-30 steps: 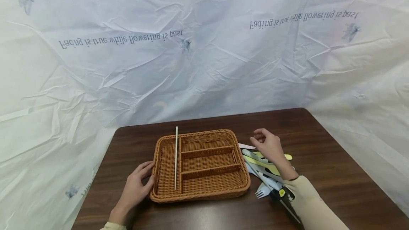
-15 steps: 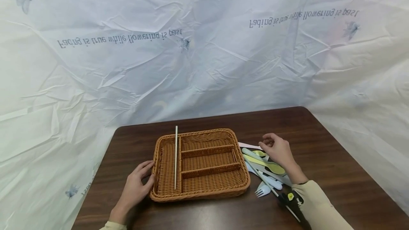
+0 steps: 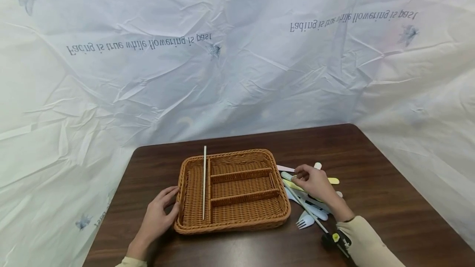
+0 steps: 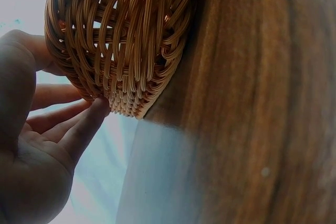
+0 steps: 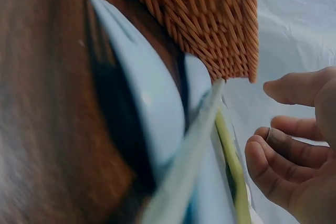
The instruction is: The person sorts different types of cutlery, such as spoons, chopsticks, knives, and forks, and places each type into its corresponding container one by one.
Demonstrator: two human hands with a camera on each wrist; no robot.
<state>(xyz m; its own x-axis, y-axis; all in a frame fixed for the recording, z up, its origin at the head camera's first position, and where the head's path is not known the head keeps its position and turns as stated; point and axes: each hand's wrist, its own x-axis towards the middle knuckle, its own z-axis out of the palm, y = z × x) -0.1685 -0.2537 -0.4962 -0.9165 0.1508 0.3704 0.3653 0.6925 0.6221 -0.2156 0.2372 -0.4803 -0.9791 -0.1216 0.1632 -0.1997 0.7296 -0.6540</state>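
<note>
At the left rim of the brown wicker basket [image 3: 233,229], my left hand [image 3: 156,219] rests its fingertips and thumb against the weave. The left wrist view shows this hand [image 4: 44,145] touching the basket's edge [image 4: 126,40]. My right hand [image 3: 315,182] is over the pile of cutlery, fingers bent, thumb apart from them and nothing visible between. Beneath and beside it lie a pale fork [image 3: 305,221], a yellow handle [image 3: 334,181] and a pink handle [image 3: 285,169]. In the right wrist view the hand [image 5: 299,156] is beside the cutlery, also holding nothing.
One light stick [image 3: 204,184] leans lengthwise in the basket's left compartment, its top end past the far rim. Dividers [image 3: 245,198] separate the compartments on the right. A wrinkled printed sheet [image 3: 237,73] hangs behind the dark wooden table [image 3: 375,184].
My right hand first shifted right, then came back left and nearer over the cutlery, covering part of the yellow spoon. My left hand and the basket have stayed in place.
</note>
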